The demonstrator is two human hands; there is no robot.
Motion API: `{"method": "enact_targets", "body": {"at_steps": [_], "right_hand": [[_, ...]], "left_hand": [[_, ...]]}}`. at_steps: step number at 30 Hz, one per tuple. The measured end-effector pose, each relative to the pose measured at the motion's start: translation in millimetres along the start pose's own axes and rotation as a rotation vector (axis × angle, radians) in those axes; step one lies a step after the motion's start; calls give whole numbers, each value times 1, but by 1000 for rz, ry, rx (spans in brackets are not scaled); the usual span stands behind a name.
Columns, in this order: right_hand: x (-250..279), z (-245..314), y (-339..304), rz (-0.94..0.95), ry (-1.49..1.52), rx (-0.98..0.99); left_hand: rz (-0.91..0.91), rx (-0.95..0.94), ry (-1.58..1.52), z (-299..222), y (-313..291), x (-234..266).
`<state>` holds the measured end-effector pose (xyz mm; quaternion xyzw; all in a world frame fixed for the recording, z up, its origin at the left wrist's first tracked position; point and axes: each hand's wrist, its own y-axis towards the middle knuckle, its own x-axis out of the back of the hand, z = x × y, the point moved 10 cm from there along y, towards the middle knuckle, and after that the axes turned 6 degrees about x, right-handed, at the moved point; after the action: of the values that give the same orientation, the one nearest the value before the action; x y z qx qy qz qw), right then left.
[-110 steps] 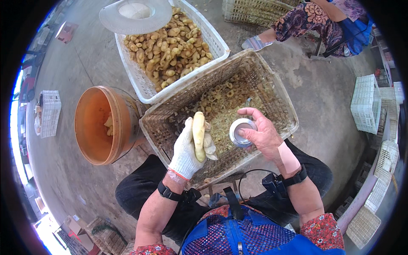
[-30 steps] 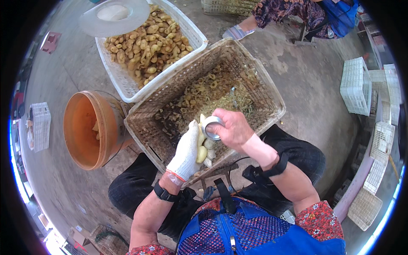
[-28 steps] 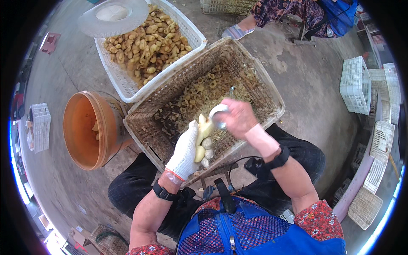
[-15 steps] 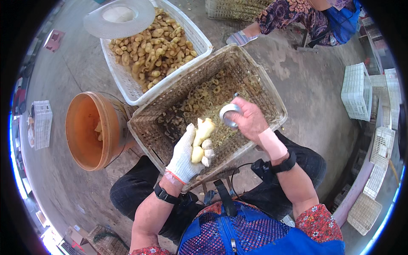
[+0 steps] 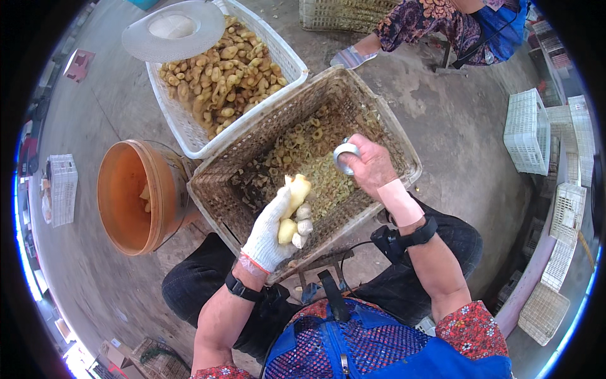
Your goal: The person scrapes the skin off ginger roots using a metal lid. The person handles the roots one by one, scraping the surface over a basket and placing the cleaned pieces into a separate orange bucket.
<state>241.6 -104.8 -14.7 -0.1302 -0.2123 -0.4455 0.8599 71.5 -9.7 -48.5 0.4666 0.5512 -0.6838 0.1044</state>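
My left hand (image 5: 266,237), in a white knit glove, is closed around a pale, mostly peeled piece of ginger (image 5: 298,191). Its fingertips curl over the ginger's right side, and the top knob sticks out above them. My bare right hand (image 5: 375,169) grips a silvery ring-shaped scraping tool (image 5: 344,149); most of its handle is hidden in my fist. The tool is apart from the ginger, to its upper right. Both hands are above a dirty plastic crate (image 5: 404,136) with peelings (image 5: 328,180) in its bottom.
Beyond the crate stands a white basket (image 5: 302,74) heaped with ginger (image 5: 227,76), a pale brimmed hat (image 5: 189,28) on its corner. To the left is an orange bucket (image 5: 158,208) with a few pale pieces inside. A co-worker's leg (image 5: 404,28) shows at top right; white crates (image 5: 527,132) line the right.
My right hand has moved slightly up and away from the ginger with the tool. My left hand still holds the ginger, now tilted a little differently.
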Motion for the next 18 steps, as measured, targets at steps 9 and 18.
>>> {"method": "enact_targets", "body": {"at_steps": [9, 18], "right_hand": [[-13, 22, -25, 162, 699, -303], [-12, 48, -37, 261, 635, -148]], "left_hand": [[237, -39, -50, 6, 0, -21], [218, -6, 177, 31, 3, -38]]}}
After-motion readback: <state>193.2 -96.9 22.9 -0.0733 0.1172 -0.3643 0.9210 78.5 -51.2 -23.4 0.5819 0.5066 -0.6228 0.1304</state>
